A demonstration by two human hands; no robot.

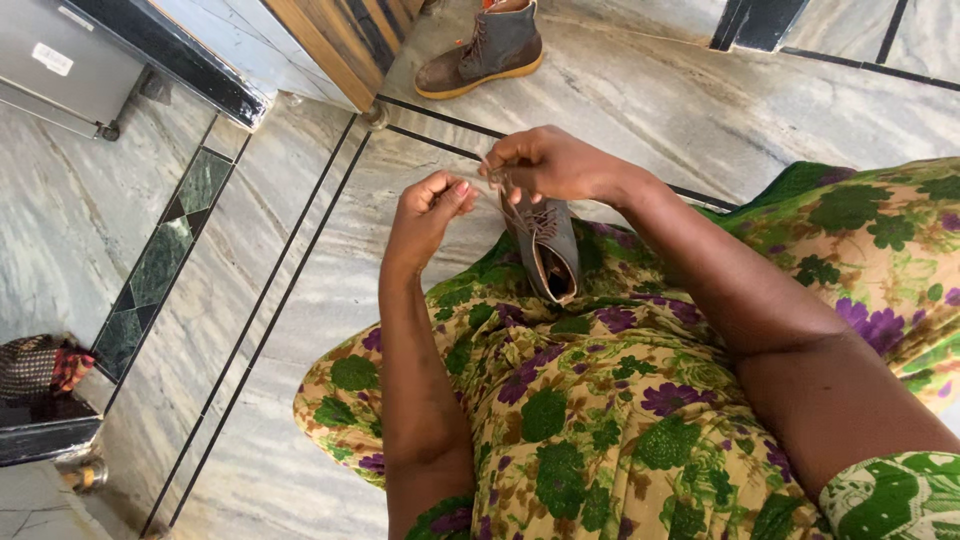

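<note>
Two boots are in view: one grey boot (545, 245) stands on the person's lap with its opening toward the camera, and a second boot (485, 50) sits on the floor (300, 250) well apart, near the top edge. Two hands show, the left hand (425, 215) and the right hand (550, 165), each pinching one lace end (487, 177) above the lap boot. One flowered garment (600, 400) covers the lap. One wooden post (335, 45) rises at the top. One woven basket (35, 370) lies at the left edge.
</note>
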